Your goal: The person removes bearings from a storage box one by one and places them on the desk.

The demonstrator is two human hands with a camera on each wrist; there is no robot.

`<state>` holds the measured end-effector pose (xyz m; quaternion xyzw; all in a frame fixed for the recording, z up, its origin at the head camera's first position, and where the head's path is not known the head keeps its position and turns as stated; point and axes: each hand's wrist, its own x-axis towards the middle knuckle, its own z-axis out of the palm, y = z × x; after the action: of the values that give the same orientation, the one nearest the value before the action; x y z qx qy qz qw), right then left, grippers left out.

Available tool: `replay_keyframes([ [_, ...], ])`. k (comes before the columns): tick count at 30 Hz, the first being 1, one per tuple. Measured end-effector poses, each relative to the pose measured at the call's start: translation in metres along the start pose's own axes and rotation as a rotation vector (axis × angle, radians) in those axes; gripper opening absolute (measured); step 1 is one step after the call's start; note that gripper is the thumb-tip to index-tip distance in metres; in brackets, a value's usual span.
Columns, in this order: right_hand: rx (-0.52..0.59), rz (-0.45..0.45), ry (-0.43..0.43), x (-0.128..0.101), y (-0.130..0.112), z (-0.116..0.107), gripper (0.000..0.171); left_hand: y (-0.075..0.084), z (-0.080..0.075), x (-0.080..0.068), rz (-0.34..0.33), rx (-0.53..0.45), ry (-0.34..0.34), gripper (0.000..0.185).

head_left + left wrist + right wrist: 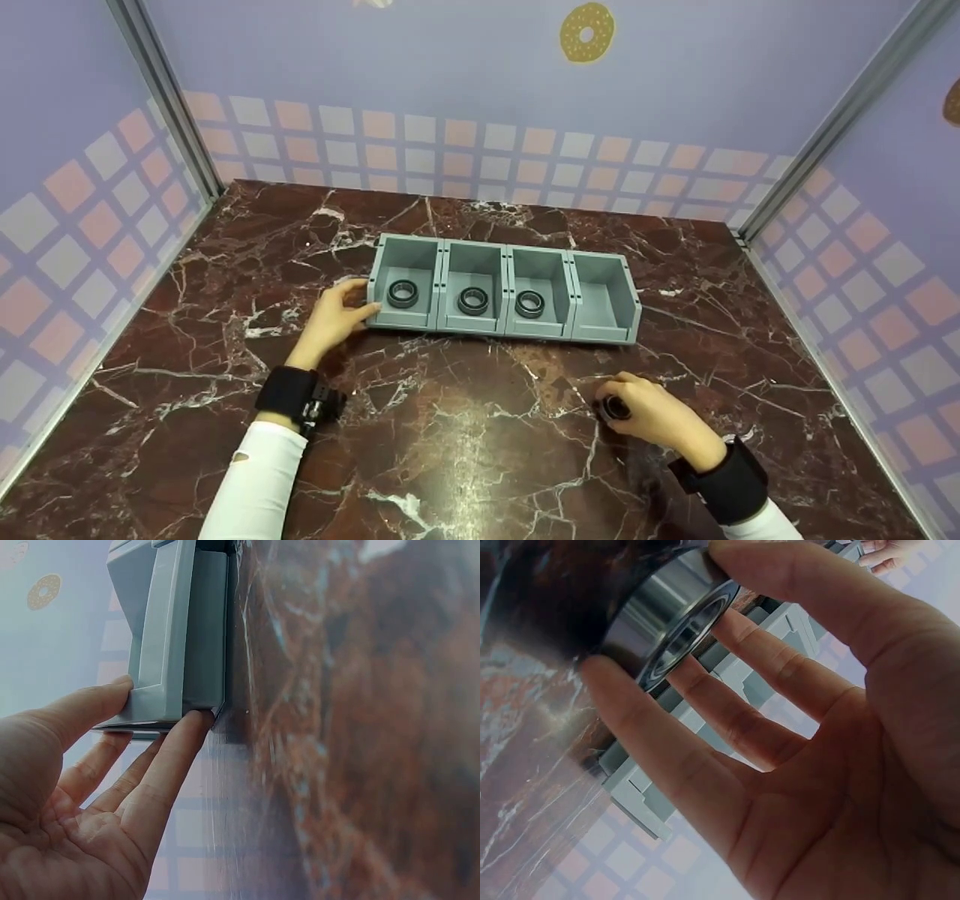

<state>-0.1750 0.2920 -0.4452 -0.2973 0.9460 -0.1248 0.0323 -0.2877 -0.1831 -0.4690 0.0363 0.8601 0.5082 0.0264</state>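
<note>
Right hand (660, 420) pinching a steel ball bearing (616, 408) between thumb and fingertips, low over the marble tabletop (465, 450), in front of the empty rightmost bin (604, 296). Left hand (334, 319) bracing the grey four-bin tray (506, 289) at its left end, fingers straight. Best kept level, with the tray pinned steady.

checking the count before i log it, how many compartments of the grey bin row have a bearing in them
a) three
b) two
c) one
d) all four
a: in the grey bin row the three left compartments each hold a bearing, the rightmost is bare, and the right hand pinches a fourth bearing above the marble table.
</note>
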Motion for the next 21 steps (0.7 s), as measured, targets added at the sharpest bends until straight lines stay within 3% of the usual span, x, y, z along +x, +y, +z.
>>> replay_keyframes([
  [21,0.002,0.008,0.024,-0.0056,-0.0009,0.006,0.026,0.0003,0.0009,0.0001,0.019,-0.013,0.011,0.057],
])
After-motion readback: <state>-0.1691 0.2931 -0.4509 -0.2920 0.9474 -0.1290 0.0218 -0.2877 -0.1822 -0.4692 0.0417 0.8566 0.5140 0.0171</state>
